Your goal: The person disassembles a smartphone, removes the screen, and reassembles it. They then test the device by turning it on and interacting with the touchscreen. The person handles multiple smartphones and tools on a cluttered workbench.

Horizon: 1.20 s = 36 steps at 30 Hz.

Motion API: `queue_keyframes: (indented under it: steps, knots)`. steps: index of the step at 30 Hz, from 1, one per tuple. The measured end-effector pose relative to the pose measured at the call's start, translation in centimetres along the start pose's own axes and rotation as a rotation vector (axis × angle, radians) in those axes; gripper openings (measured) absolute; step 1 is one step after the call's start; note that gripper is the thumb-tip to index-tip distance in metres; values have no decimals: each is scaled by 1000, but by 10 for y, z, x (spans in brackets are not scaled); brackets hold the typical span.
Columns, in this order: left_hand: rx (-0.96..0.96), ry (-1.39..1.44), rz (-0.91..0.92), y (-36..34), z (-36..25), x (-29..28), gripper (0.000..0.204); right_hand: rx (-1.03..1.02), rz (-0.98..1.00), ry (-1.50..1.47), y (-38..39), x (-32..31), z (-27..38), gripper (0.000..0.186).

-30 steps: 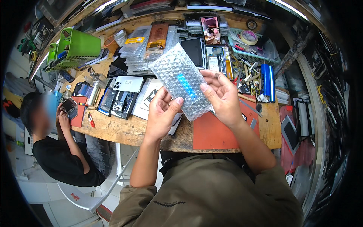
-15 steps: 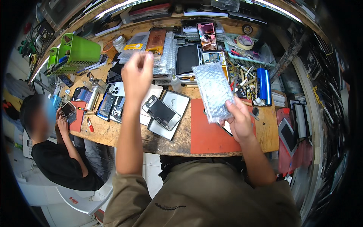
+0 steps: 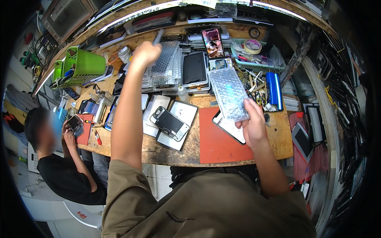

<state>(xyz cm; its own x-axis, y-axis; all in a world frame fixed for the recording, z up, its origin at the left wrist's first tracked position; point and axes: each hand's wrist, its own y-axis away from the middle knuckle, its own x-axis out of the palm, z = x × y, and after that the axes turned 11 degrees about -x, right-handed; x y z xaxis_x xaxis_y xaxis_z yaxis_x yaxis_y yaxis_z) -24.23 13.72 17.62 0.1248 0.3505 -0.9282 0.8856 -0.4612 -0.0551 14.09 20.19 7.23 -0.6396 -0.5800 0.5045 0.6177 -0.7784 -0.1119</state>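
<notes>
My right hand [image 3: 255, 123] is closed on the lower right edge of a clear bubble-wrap pouch [image 3: 229, 93], tilted above the mat; whether anything lies inside is unclear. Partly under the pouch, a phone with a lit white screen [image 3: 230, 127] rests on the red mat [image 3: 216, 148]. At the back left, my raised left hand [image 3: 146, 54] is closed around a thin greyish flat item [image 3: 158, 36], seen nearly edge-on. It is above a pile of bubble-wrap pouches [image 3: 166, 65]. An opened phone [image 3: 170, 123] lies on a white-and-black tablet-like panel [image 3: 180, 139] in the middle.
Stacked tablets [image 3: 194, 68] and an upright phone [image 3: 213, 43] stand at the back. Further right are a mint basket [image 3: 254, 65], loose tools and blue cylinders [image 3: 274, 91]. A green basket [image 3: 85, 63] sits left. A seated person [image 3: 65, 170] handles a phone at the left.
My left hand has moved up and slightly left, and a thin flat item now shows in it. The brown case and yellow packet no longer show on the pile. The pouch has shifted, exposing more of the phone.
</notes>
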Motion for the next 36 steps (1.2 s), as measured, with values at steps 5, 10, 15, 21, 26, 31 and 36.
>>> queue_keyframes:
  steps: [5,10,15,21,26,31,36]
  knots:
    - [-19,188,7,-11,26,-35,59,-15,107,21,-39,17,-2,26]
    - [51,170,-149,2,25,-56,52,-1,231,90,-94,70,-16,22]
    - [77,-175,-216,14,6,-56,43,25,357,373,-147,144,-42,26]
    - [52,-22,-82,16,-4,-36,55,-60,394,392,-162,199,-80,32]
    - [79,96,41,13,9,-29,65,-306,434,586,-161,199,-96,47]
    - [17,19,-107,21,14,-33,59,-326,437,777,-189,185,-72,46]
    - [0,57,-167,23,16,-57,56,-51,138,1190,-206,183,-70,68]
